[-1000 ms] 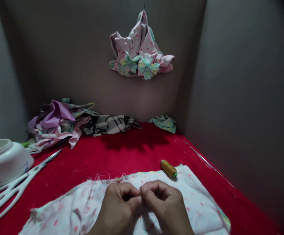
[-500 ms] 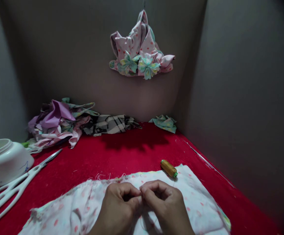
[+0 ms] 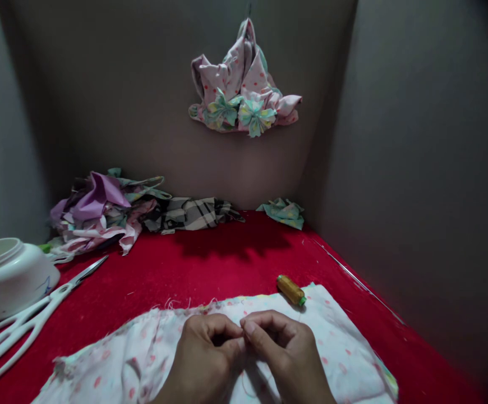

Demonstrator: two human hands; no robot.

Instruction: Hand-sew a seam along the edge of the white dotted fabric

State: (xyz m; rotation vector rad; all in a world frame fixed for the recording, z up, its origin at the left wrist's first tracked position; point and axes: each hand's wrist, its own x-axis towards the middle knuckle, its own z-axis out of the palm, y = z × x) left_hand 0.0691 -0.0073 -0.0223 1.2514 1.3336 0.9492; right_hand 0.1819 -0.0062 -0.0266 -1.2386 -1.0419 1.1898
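Observation:
My left hand and my right hand meet fingertip to fingertip over a white cloth with red dots. Both are closed in a pinch, thumb against forefinger. Whatever lies between the fingertips is too small to make out. Below the hands, a thin dark thread curves over the cloth. A spool of golden-brown thread with green ends rests at the cloth's far edge, just beyond my right hand. Frayed threads stick out along that far edge.
White-handled scissors lie at left, beside a white bowl. Fabric scraps heap against the back wall, with a green piece farther right. A dotted garment hangs above. A thin metal rod lies along the right wall.
The hands hold nearly the same pinch, with the right thumb shifted slightly. The whole view has moved a little; the spool, cloth and scissors stay put.

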